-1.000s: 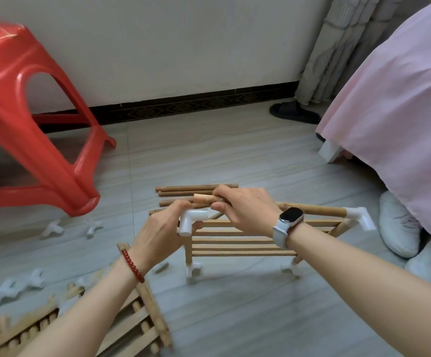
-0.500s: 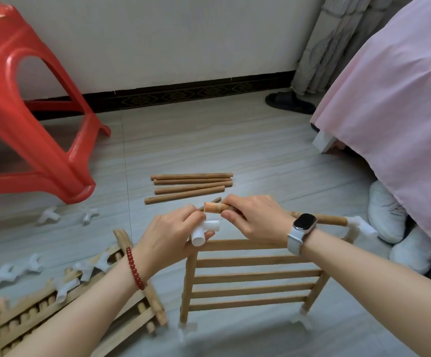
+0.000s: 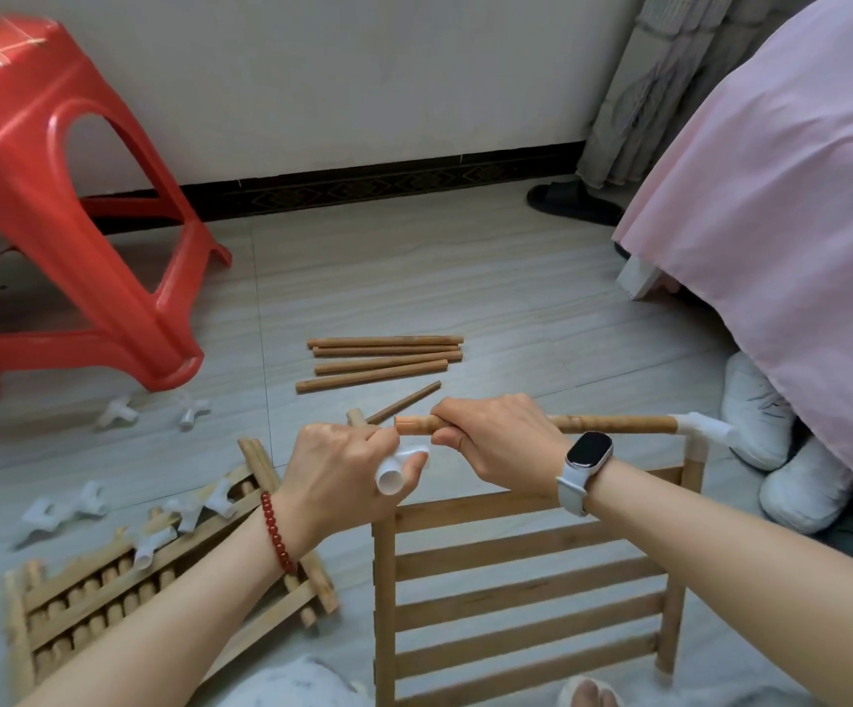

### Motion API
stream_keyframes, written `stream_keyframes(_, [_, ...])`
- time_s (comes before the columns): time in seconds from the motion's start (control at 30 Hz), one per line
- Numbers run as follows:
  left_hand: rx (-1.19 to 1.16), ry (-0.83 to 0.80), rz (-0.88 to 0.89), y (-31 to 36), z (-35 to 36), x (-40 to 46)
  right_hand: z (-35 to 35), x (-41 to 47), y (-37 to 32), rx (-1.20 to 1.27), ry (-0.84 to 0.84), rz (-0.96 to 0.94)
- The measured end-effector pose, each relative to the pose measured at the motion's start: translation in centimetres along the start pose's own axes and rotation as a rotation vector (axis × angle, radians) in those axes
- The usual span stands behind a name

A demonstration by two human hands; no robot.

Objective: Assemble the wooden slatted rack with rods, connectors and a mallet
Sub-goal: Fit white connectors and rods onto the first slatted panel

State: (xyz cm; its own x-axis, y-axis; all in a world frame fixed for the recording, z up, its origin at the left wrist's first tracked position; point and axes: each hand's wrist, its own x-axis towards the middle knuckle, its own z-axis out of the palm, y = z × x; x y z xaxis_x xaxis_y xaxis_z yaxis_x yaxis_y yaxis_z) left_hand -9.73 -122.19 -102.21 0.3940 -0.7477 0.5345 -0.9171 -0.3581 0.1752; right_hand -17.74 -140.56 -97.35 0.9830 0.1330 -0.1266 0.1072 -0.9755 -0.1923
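A wooden slatted panel stands tilted in front of me. My right hand grips a wooden rod that runs level along the panel's top to a white corner connector on the right post. The rod's free left end sticks out past my fingers. My left hand holds a white plastic connector just below and left of that rod end, apart from it. No mallet is in view.
Several loose rods lie on the tiled floor beyond my hands. More slatted panels lie at lower left with white connectors scattered near them. A red plastic stool stands at left, a pink-covered bed at right, white shoes beneath it.
The panel has tipped toward me, so its slats now face up. My left hand with the white connector has come away from the rod end and sits lower.
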Motion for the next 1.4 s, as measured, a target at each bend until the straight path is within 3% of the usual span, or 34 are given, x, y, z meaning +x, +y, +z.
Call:
stream_keyframes(0.13, [-0.203,0.038,-0.14,0.5,-0.3,-0.5,-0.8,0.1,-0.4,0.032,-0.014,0.026])
stream_keyframes(0.27, [-0.315,0.116,-0.163,1.2,-1.1,0.0,-1.6,-0.9,-1.0,0.099,0.06,-0.009])
stream_keyframes(0.47, [-0.361,0.078,-0.157,2.0,-2.8,-0.4,-2.2,-2.0,-1.7,0.152,0.109,-0.028])
stream_keyframes(0.6, [-0.23,0.013,-0.049,1.4,-3.3,-0.7,-1.9,-2.5,-2.1,0.113,0.139,-0.006])
stream_keyframes(0.67, [-0.301,-0.067,-0.156,1.7,-3.3,-1.2,-1.5,-2.6,-2.3,0.063,0.151,0.002])
stream_keyframes(0.77, [-0.572,-0.139,-0.476,2.8,-2.8,-2.3,-0.9,-2.9,-2.7,0.044,0.133,-0.003])
stream_keyframes(0.83, [-0.65,-0.139,-0.561,2.9,-2.3,-2.7,-0.8,-2.9,-3.0,0.041,0.112,-0.008])
stream_keyframes(1.1, [-0.618,-0.125,-0.69,1.4,0.0,-4.7,1.0,-3.0,-4.9,-0.011,-0.088,-0.11])
stream_keyframes(1.4, [-0.637,-0.13,-0.616,1.9,1.6,-2.6,0.8,-3.1,-2.1,-0.063,0.001,-0.046])
